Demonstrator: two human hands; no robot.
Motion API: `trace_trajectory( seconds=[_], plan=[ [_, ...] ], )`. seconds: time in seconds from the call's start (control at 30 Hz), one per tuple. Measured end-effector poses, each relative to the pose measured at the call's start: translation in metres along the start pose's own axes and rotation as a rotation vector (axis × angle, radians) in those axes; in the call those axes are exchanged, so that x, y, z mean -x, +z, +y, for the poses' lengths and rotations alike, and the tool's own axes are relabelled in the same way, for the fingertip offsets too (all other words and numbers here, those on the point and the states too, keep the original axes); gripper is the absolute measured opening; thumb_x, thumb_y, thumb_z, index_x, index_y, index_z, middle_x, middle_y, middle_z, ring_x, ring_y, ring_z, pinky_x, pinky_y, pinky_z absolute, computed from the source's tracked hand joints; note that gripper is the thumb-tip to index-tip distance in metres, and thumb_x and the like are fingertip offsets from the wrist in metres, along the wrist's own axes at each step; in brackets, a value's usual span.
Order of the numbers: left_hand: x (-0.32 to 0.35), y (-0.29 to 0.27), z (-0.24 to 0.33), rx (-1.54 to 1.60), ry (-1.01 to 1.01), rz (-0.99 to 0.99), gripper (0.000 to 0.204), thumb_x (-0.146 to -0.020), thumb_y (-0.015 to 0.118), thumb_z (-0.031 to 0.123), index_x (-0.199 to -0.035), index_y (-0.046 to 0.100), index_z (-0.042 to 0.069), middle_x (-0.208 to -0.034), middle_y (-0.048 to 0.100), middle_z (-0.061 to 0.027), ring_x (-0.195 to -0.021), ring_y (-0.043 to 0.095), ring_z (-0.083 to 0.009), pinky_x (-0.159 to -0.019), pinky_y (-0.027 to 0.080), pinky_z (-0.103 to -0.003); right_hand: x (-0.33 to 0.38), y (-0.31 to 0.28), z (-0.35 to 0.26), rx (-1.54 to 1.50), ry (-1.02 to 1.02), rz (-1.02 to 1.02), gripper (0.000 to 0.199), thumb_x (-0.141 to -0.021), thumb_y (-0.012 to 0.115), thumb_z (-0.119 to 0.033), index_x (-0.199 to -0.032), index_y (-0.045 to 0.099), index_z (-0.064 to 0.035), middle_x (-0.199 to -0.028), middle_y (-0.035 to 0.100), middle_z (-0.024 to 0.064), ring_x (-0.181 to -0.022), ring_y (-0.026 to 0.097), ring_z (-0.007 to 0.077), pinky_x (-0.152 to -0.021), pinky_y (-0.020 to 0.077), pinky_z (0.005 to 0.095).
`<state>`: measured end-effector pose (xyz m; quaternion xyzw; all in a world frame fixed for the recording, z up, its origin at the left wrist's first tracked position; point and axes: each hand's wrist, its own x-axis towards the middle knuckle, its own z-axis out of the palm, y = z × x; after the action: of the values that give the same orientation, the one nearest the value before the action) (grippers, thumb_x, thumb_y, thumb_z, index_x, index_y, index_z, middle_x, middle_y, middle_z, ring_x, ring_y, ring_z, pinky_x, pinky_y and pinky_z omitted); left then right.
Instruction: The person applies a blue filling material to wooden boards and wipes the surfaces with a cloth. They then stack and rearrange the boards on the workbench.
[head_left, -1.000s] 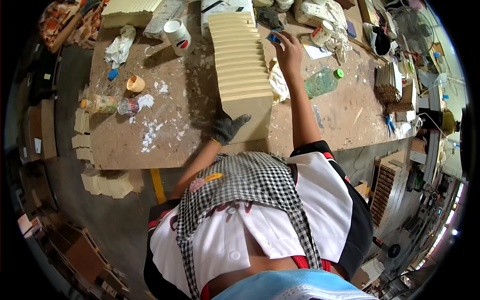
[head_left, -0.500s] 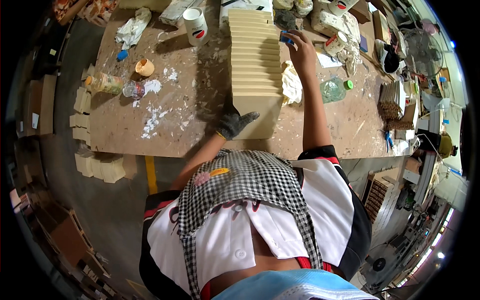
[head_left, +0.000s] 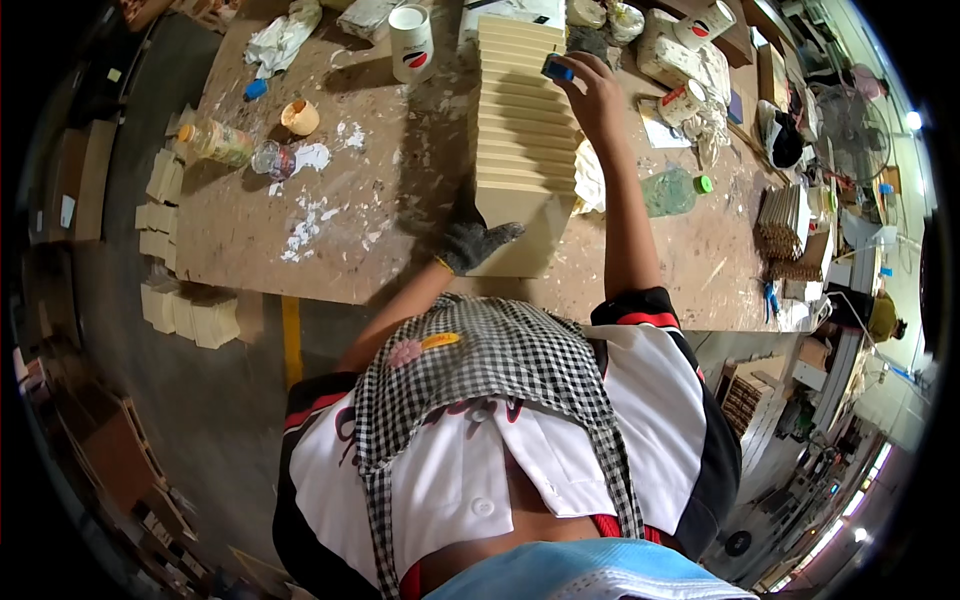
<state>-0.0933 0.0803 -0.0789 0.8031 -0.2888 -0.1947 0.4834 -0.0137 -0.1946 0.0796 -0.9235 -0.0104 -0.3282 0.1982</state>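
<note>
A long cream wooden block with stepped ridges (head_left: 524,130) lies along the stained workbench (head_left: 360,230). My left hand (head_left: 468,240), in a dark grey glove, grips the block's near left corner. My right hand (head_left: 590,95) is bare and reaches to the block's far right side, pinching a small blue object (head_left: 557,69) against the ridges. A crumpled white cloth (head_left: 590,178) lies beside the block under my right forearm.
A white cup (head_left: 411,42) stands at the far left of the block. A small orange cup (head_left: 299,117), a plastic bottle (head_left: 213,142), a green-capped bottle (head_left: 672,190) and tubs (head_left: 684,100) crowd the bench. Cream blocks (head_left: 190,315) are stacked on the floor left.
The view has shifted, so the bench sits lower and nearer. My right hand stays with the blue object at the block's far part; my gloved left hand still holds the near corner.
</note>
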Motion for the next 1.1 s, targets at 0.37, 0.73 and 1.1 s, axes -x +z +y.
trace_trajectory(
  seconds=[0.37, 0.73, 1.1],
  plan=[
    [0.000, -0.016, 0.028, -0.008, 0.107, 0.225, 0.129, -0.066, 0.084, 0.063, -0.155, 0.015, -0.001, -0.152, 0.035, -0.0249, -0.138, 0.039, -0.0380, -0.112, 0.037, -0.044, 0.002, 0.007, -0.087, -0.071, -0.240, -0.292, 0.036, -0.082, 0.060, 0.002, -0.114, 0.071, -0.0089, -0.113, 0.064, 0.0083, -0.106, 0.059, 0.0296, -0.091, 0.0530, 0.0383],
    [-0.002, -0.017, 0.025, 0.028, 0.152, 0.229, 0.122, -0.069, 0.083, 0.059, -0.153, 0.018, -0.001, -0.151, 0.033, -0.0250, -0.139, 0.034, -0.0405, -0.115, 0.032, -0.046, -0.011, 0.022, -0.090, -0.033, -0.314, -0.337, 0.028, -0.081, 0.071, -0.006, -0.109, 0.074, -0.0120, -0.108, 0.066, 0.0049, -0.100, 0.061, 0.0282, -0.086, 0.0534, 0.0385],
    [0.002, -0.032, 0.041, 0.055, 0.147, 0.181, 0.109, -0.075, 0.083, 0.049, -0.149, 0.025, -0.005, -0.143, 0.042, -0.0258, -0.131, 0.044, -0.0384, -0.111, 0.037, -0.043, -0.010, -0.003, -0.132, 0.108, -0.475, -0.565, 0.024, -0.087, 0.060, -0.009, -0.106, 0.074, -0.0086, -0.118, 0.063, 0.0049, -0.109, 0.057, 0.0247, -0.096, 0.0496, 0.0362]
  ],
)
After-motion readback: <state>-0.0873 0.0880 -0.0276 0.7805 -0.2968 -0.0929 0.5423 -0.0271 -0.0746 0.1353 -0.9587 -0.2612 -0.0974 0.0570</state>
